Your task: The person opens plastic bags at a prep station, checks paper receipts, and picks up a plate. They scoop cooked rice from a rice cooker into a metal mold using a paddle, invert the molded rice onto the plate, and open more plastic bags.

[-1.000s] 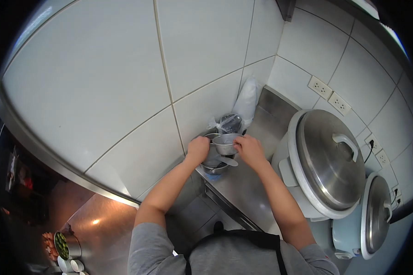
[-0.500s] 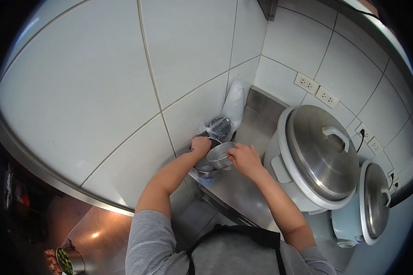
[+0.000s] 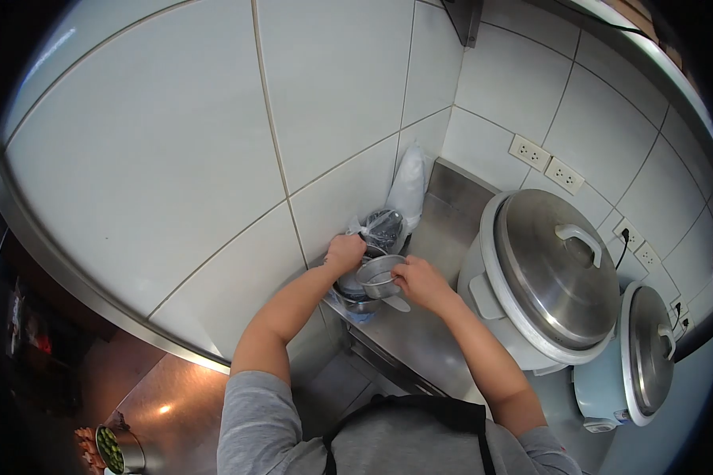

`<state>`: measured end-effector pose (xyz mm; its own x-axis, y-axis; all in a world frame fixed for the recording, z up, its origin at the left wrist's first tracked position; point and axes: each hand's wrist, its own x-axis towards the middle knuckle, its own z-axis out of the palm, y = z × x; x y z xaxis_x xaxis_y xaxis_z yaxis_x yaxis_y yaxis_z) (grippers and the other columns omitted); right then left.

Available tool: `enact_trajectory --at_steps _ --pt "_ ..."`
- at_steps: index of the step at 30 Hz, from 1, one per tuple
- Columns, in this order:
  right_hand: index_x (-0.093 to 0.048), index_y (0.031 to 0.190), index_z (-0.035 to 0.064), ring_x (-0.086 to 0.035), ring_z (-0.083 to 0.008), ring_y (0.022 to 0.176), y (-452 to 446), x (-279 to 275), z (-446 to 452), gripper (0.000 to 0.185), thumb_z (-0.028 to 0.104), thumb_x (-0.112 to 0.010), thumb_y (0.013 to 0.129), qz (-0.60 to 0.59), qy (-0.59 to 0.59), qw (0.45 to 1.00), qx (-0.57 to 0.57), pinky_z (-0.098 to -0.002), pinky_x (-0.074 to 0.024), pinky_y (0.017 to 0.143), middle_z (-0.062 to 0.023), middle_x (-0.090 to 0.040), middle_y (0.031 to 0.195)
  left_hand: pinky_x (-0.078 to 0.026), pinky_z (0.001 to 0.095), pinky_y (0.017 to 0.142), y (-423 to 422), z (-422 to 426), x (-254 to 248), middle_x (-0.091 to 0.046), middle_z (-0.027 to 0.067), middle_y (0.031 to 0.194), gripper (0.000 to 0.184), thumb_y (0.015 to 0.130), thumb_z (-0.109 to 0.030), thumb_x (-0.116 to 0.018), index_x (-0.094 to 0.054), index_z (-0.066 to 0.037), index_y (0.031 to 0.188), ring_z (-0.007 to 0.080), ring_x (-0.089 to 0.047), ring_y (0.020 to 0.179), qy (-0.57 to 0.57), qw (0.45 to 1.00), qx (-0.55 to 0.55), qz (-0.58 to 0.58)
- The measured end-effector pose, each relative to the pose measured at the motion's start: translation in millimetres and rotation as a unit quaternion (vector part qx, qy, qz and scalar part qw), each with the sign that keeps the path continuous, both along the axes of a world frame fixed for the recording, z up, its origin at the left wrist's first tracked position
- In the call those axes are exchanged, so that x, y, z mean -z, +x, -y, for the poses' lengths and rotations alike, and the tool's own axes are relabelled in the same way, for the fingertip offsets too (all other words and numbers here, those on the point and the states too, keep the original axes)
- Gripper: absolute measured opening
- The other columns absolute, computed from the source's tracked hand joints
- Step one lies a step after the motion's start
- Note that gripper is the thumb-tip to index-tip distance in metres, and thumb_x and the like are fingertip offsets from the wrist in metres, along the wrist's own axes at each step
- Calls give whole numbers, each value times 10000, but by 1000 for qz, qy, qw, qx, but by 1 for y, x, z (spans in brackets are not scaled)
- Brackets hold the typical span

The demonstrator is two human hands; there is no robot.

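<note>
My right hand (image 3: 421,283) is closed on the rim of a small round metal bowl (image 3: 379,277), which it holds tilted over the counter. My left hand (image 3: 346,252) is curled beside it, over a metal container (image 3: 355,305) near the wall; what its fingers grip, if anything, is hidden. Just behind the left hand is a knotted clear plastic bag (image 3: 385,227) with dark contents. Below the small bowl a pale rounded end (image 3: 398,304) sticks out, perhaps of a utensil.
A large rice cooker (image 3: 558,273) with a metal lid stands to the right, a pale blue one (image 3: 646,348) beyond it. A white plastic-wrapped bundle (image 3: 409,182) leans in the corner. Lower left, a metal pot (image 3: 127,451) holds green pieces on a steel surface (image 3: 166,392).
The small bowl has tipped slightly, and more of the pale rounded end shows below it. Both hands stay nearly in place; the whole view has shifted a little.
</note>
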<state>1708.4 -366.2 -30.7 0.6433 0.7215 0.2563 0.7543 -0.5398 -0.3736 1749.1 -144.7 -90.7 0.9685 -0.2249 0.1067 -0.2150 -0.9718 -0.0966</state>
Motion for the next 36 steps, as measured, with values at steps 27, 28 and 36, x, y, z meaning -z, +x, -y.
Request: enact_trajectory --at_steps 27,28,36 --pt "-598 870 30 -551 -319 769 15 10 4 132 92 -628 757 -44 37 996 -71 -397 -445 680 -152 -533 793 -438 415 825 -25 -12 13 -498 181 1014 210 797 -31 -457 -445 -10 1006 335 -515 984 -247 965 67 52" --pt "-597 868 30 -550 -318 770 14 8 4 130 94 -627 759 -48 37 995 -73 -397 -444 682 -151 -533 793 -440 415 822 -28 -11 16 -498 183 1015 231 788 -17 -459 -448 -7 1018 338 -519 979 -247 960 85 103" --pt "-592 871 33 -547 -321 780 13 6 5 124 97 -617 767 -53 33 995 -78 -393 -444 696 -144 -540 800 -427 424 816 -48 0 13 -493 205 1007 385 702 106 -467 -446 1 1072 397 -506 946 -365 909 38 199"
